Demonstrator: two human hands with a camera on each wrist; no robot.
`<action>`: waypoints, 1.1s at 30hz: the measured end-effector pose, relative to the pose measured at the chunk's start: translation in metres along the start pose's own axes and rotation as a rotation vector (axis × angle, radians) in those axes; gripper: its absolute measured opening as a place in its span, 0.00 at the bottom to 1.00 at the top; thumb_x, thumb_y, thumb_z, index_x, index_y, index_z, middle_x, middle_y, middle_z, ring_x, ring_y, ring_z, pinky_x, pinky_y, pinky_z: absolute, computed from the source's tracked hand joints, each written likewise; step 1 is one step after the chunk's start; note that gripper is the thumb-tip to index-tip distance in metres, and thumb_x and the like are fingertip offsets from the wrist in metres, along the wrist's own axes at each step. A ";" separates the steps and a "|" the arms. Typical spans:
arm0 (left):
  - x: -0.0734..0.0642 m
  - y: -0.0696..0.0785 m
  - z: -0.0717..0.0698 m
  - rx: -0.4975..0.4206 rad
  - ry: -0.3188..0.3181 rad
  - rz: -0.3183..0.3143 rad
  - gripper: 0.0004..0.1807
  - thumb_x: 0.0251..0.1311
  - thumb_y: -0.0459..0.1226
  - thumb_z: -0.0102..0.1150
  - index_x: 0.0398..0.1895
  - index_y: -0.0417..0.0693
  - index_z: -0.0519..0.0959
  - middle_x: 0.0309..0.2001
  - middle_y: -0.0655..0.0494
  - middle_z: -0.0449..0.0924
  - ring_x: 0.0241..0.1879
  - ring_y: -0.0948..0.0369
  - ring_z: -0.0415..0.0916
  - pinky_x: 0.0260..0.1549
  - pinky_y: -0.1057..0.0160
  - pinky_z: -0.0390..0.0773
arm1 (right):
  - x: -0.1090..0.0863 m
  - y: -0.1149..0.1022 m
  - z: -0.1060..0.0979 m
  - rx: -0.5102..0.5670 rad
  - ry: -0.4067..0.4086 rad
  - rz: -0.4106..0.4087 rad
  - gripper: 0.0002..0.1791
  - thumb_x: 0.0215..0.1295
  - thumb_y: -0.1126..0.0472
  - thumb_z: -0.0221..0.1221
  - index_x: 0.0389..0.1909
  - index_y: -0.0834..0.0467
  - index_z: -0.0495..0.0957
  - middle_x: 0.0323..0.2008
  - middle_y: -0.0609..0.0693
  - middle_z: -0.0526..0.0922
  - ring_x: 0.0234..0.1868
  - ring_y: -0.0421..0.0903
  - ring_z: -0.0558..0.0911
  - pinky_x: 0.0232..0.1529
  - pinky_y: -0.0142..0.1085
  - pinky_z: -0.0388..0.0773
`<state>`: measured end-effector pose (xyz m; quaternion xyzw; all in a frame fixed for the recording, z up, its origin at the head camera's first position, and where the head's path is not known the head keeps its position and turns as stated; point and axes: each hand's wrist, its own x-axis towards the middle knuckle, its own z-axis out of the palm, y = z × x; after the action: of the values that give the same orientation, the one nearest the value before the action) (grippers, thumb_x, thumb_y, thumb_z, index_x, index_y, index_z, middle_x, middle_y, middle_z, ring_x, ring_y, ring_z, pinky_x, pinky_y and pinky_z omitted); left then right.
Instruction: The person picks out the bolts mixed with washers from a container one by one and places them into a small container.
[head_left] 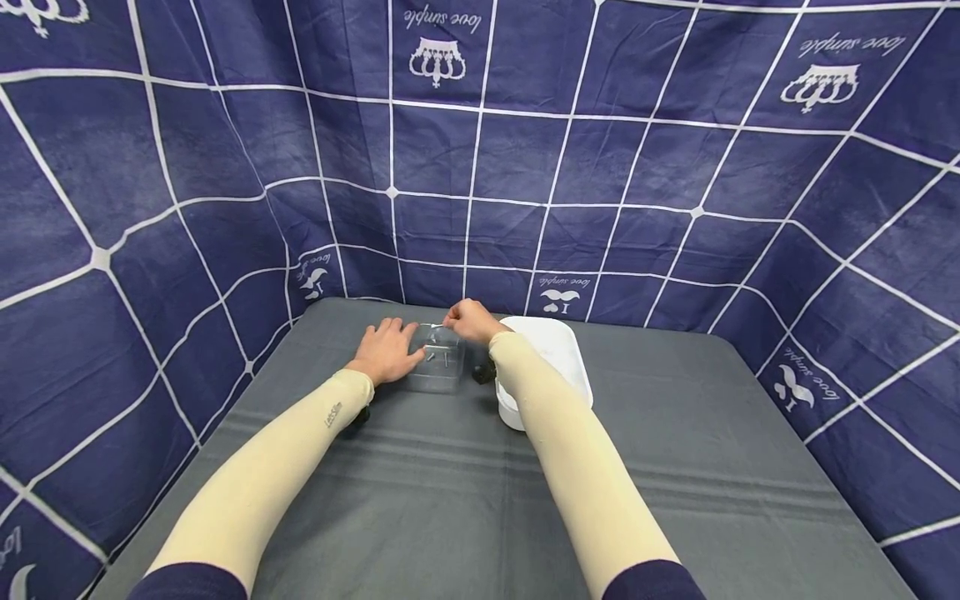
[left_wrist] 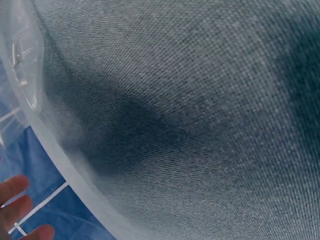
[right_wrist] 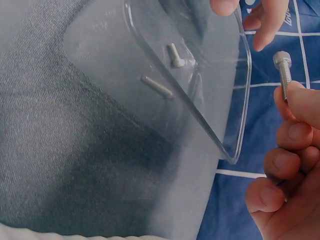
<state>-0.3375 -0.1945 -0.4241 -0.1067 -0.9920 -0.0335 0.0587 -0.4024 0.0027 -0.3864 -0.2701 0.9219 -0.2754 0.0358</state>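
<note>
My right hand (head_left: 471, 321) pinches a silver socket-head screw (right_wrist: 283, 70) between thumb and forefinger, its head pointing up and away from the fingers. The screw is held beyond the rim of a clear plastic box (head_left: 431, 385), near the box's far right corner. Two more screws lie inside the box, one screw (right_wrist: 175, 56) with its head visible and a second screw (right_wrist: 157, 87) beside it. At the box's left side is my left hand (head_left: 385, 352), fingers spread and thumb over the edge. Only some left fingertips (left_wrist: 17, 190) appear in the left wrist view.
A white plastic tub (head_left: 512, 410) stands right of the clear box, partly covered by my right forearm. Grey cloth (head_left: 450, 500) covers the table. Blue checked fabric (head_left: 517, 158) hangs behind and on both sides.
</note>
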 end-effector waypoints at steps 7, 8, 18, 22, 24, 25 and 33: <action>0.001 0.001 0.004 0.005 -0.026 -0.004 0.37 0.70 0.57 0.48 0.75 0.45 0.65 0.66 0.39 0.69 0.70 0.43 0.62 0.64 0.35 0.64 | 0.002 -0.001 0.006 0.020 -0.028 -0.012 0.12 0.71 0.60 0.58 0.40 0.63 0.88 0.39 0.59 0.88 0.29 0.39 0.73 0.35 0.29 0.71; 0.001 0.001 0.005 0.004 -0.027 -0.008 0.37 0.70 0.57 0.49 0.75 0.45 0.64 0.67 0.39 0.69 0.70 0.43 0.62 0.64 0.35 0.64 | 0.001 -0.001 0.006 0.021 -0.035 -0.011 0.13 0.71 0.60 0.58 0.41 0.64 0.87 0.41 0.60 0.88 0.30 0.39 0.73 0.36 0.29 0.70; 0.002 0.003 0.011 0.012 -0.035 -0.027 0.37 0.71 0.57 0.48 0.76 0.46 0.63 0.68 0.40 0.68 0.71 0.44 0.60 0.65 0.35 0.62 | -0.002 0.001 0.011 0.065 -0.064 0.030 0.13 0.70 0.59 0.59 0.43 0.65 0.86 0.38 0.55 0.88 0.32 0.39 0.75 0.35 0.29 0.71; 0.002 0.003 0.012 0.011 -0.027 -0.030 0.37 0.71 0.56 0.48 0.76 0.46 0.63 0.68 0.40 0.68 0.71 0.44 0.61 0.65 0.35 0.63 | -0.003 0.005 0.011 0.083 -0.067 0.035 0.12 0.69 0.58 0.61 0.41 0.63 0.86 0.40 0.56 0.88 0.33 0.40 0.76 0.36 0.30 0.72; 0.003 0.002 0.012 0.010 -0.020 -0.029 0.37 0.70 0.56 0.48 0.76 0.46 0.63 0.67 0.40 0.69 0.71 0.44 0.61 0.64 0.35 0.63 | -0.003 0.007 0.010 0.081 -0.062 0.038 0.11 0.68 0.56 0.62 0.40 0.61 0.86 0.40 0.56 0.88 0.33 0.40 0.77 0.36 0.30 0.73; 0.003 0.002 0.012 0.008 -0.018 -0.027 0.37 0.70 0.56 0.48 0.75 0.46 0.63 0.67 0.40 0.69 0.70 0.44 0.61 0.64 0.35 0.63 | -0.003 0.008 0.009 0.080 -0.057 0.038 0.11 0.68 0.56 0.63 0.39 0.60 0.87 0.39 0.55 0.88 0.33 0.40 0.77 0.36 0.30 0.73; 0.003 0.001 0.011 -0.011 -0.017 -0.022 0.36 0.70 0.55 0.49 0.75 0.45 0.63 0.67 0.39 0.69 0.71 0.44 0.61 0.64 0.36 0.63 | -0.004 0.017 0.005 0.091 -0.018 0.027 0.11 0.64 0.51 0.66 0.36 0.56 0.87 0.31 0.45 0.86 0.33 0.40 0.79 0.37 0.31 0.74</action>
<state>-0.3409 -0.1918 -0.4344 -0.0961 -0.9934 -0.0385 0.0491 -0.4057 0.0144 -0.3996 -0.2582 0.9117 -0.3139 0.0602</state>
